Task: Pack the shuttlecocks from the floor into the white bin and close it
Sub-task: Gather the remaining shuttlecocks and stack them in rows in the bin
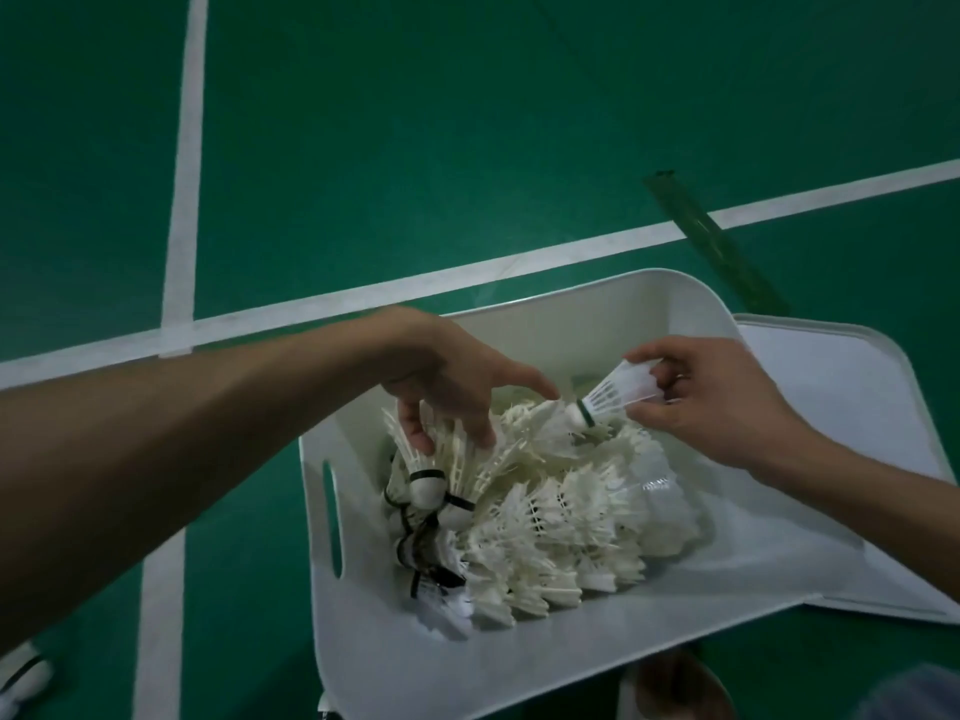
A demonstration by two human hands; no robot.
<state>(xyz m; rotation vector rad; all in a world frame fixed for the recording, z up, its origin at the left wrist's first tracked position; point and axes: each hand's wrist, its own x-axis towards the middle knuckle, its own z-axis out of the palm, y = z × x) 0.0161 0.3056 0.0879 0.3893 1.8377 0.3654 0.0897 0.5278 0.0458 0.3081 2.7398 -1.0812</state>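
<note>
The white bin (pixel 675 296) stands open on the green floor, holding rows of several white shuttlecocks (pixel 561 517) nested in stacks. My right hand (pixel 722 397) is over the bin's far right side, pinching the feather skirt of one shuttlecock (pixel 615 392) with its cork pointing down-left toward the pile. My left hand (pixel 447 376) reaches in from the left, fingers spread and fingertips touching the feathers of a stack near the bin's left wall. The bin's white lid (pixel 841 387) lies flat on the floor to the right, partly under the bin.
White court lines (pixel 187 163) cross the green floor. A dark green strip (pixel 711 236) lies behind the bin. Another shuttlecock (pixel 23 678) lies on the floor at the bottom left corner. A foot (pixel 675 685) shows just below the bin.
</note>
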